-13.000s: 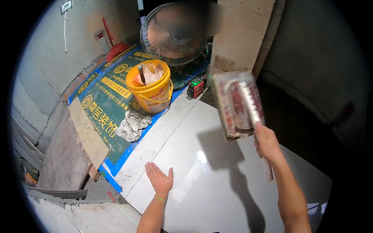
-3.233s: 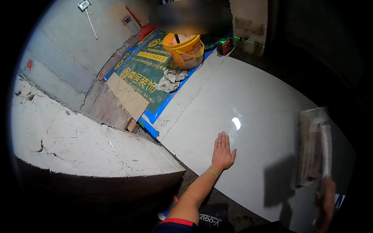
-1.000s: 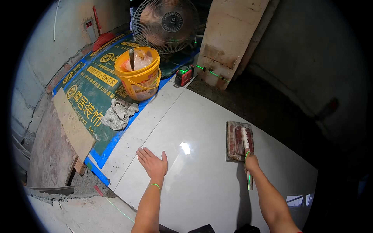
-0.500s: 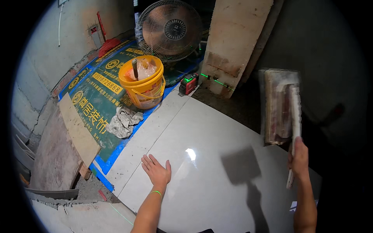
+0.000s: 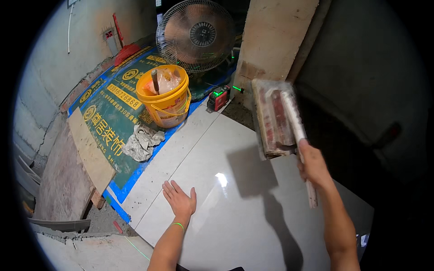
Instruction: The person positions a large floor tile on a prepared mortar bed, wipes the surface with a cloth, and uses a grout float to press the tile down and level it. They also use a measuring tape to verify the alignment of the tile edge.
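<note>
My left hand (image 5: pixel 179 198) lies flat on a large glossy light-grey floor tile (image 5: pixel 226 217), close to its left joint, with the fingers stretched out. Gripped by its pale stick handle in my right hand (image 5: pixel 313 166), a broad rectangular tile beater (image 5: pixel 275 119) is raised above the tile. Its worn, mortar-smeared head casts a dark shadow on the glossy surface. A narrower strip of tile (image 5: pixel 151 183) runs along the joint on the left.
A red laser level (image 5: pixel 219 98) stands at the far tile corner. Beyond the strip are a yellow bucket (image 5: pixel 169 108) with a tool handle in it, a crumpled rag (image 5: pixel 143 143) and a fan (image 5: pixel 199 34). Boards (image 5: pixel 92 151) lie on green sheeting (image 5: pixel 122 101).
My right hand has swung the tile beater leftward, its shadow shifting left with it. My left hand stays flat on the tile.
</note>
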{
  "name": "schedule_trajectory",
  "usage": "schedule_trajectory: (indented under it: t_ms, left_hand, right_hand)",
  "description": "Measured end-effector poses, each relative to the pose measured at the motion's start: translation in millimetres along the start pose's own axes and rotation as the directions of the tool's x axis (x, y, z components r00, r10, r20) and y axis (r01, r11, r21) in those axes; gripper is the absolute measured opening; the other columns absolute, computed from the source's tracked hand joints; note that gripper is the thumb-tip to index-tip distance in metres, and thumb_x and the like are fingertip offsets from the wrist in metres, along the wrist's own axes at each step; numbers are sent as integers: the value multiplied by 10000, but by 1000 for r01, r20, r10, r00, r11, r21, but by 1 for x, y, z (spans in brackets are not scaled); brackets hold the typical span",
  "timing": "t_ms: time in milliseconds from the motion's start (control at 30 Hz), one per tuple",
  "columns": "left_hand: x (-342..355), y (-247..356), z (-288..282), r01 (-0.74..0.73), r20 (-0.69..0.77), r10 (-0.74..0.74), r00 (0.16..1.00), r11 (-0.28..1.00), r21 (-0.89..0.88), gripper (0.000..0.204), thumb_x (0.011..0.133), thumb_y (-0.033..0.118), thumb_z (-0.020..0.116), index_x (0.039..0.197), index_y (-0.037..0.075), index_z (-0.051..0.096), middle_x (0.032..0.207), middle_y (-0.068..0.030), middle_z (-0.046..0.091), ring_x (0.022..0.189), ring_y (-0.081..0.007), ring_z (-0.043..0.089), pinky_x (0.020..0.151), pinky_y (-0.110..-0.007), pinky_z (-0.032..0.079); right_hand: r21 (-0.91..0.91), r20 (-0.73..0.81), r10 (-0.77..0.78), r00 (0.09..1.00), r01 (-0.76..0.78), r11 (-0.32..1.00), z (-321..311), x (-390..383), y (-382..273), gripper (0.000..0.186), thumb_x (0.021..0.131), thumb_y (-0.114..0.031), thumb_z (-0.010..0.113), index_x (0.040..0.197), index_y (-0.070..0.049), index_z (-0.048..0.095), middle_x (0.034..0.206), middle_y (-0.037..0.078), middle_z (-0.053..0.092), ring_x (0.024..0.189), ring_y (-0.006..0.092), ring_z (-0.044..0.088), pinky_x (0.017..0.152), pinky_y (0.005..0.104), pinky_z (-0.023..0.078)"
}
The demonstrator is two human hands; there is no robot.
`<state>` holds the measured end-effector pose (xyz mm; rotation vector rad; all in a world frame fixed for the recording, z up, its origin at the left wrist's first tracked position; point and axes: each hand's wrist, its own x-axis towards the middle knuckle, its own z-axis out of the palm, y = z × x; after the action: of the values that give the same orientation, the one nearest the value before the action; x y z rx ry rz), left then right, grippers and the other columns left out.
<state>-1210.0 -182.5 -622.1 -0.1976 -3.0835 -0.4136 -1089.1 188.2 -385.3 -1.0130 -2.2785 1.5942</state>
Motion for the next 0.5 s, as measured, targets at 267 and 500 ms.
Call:
schedule_trajectory:
  t_ms: [267,500]
  left_hand:
    - [-1,-1,7,-47,-88,42,995,998,-51,925,910,490,534,1458,-178,204,1537,-388,148,1468,-491,78,1207,-527,30]
    - [0,3,-3,-1,1,1,1000,1000,-22,937,907,494,539,1465,-171,186,1547,-384,101,1472,-487,44,1211,-520,22]
  right_hand:
    - [-451,-9,308,951,-279,848,120,25,94,541,1019,-502,424,878,-5,588,612,81,514,450,203,506,466,381,443]
    - [-61,210,-24,977,38,997,35,-28,11,511,1038,-487,382,820,-46,519,583,24,460,426,115,407,411,312,342]
